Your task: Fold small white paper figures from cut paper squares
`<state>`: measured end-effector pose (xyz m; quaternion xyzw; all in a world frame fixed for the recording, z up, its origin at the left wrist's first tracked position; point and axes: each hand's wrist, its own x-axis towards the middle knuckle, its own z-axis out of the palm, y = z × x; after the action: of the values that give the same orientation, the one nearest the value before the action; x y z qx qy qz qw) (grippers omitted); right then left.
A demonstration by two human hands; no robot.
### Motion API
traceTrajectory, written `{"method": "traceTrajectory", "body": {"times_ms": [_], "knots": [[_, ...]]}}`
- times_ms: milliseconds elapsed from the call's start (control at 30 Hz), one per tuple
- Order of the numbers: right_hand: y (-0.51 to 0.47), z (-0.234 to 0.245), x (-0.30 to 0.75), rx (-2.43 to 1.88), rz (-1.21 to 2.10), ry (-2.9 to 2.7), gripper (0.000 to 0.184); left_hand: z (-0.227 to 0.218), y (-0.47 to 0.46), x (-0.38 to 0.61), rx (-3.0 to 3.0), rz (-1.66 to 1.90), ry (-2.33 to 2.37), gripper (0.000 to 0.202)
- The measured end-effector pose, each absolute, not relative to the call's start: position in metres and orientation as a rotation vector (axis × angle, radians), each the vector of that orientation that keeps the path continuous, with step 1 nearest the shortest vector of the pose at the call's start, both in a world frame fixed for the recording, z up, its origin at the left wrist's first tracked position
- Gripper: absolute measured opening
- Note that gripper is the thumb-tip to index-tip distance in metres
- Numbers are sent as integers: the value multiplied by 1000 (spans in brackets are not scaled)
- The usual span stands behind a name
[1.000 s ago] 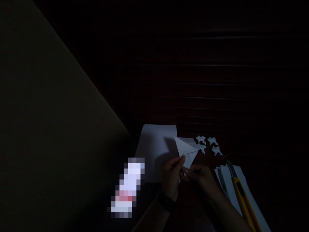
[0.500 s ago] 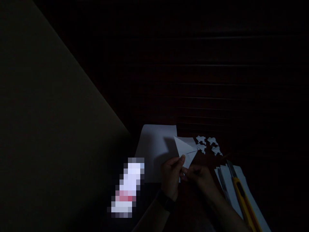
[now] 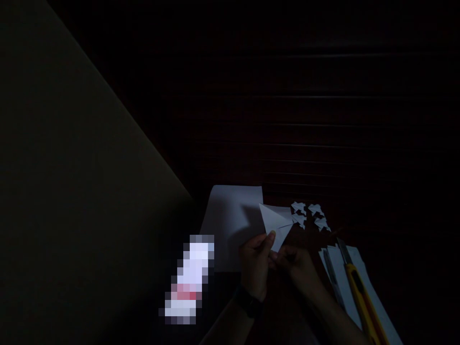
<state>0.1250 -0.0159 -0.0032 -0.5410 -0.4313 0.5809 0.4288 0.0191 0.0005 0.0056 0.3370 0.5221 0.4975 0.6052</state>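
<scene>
A white sheet of paper (image 3: 278,221), partly folded with creases and a flap, is held up between my two hands. My left hand (image 3: 256,254), with a dark band on its wrist, grips the lower left of the paper, its thumb pressed on the face. My right hand (image 3: 293,263) pinches the paper's lower tip close to the left fingertips; that tip is mostly hidden by the fingers. Several small folded paper figures (image 3: 299,207) lie on the dark table just beyond the paper to the right.
A large white sheet (image 3: 230,206) lies flat behind my left hand. On the right, a yellow utility knife (image 3: 361,292) with its blade out rests on a stack of white papers (image 3: 383,311). A bright pixelated object (image 3: 192,278) is at lower left. The scene is dark.
The right fingers have shifted slightly up and left along the lower edge of the paper. The paper's upper right part has tilted a little; both hands still hold it.
</scene>
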Motion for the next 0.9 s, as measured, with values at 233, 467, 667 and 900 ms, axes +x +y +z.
{"method": "traceTrajectory", "body": {"times_ms": [233, 467, 667, 900], "knots": [[-17, -2, 125, -1351, 1429, -1181, 31, 6, 2, 19, 698, 1155, 1171, 31], [-18, 3, 125, -1318, 1304, -1423, 29, 8, 2, 17, 651, 1170, 1104, 30], [-23, 1, 123, -1400, 1258, -1492, 32, 5, 0, 16, 619, 1151, 1131, 33], [-10, 13, 143, -1368, 1234, -1309, 24, 9, -3, 20, 724, 1206, 1216, 31]]}}
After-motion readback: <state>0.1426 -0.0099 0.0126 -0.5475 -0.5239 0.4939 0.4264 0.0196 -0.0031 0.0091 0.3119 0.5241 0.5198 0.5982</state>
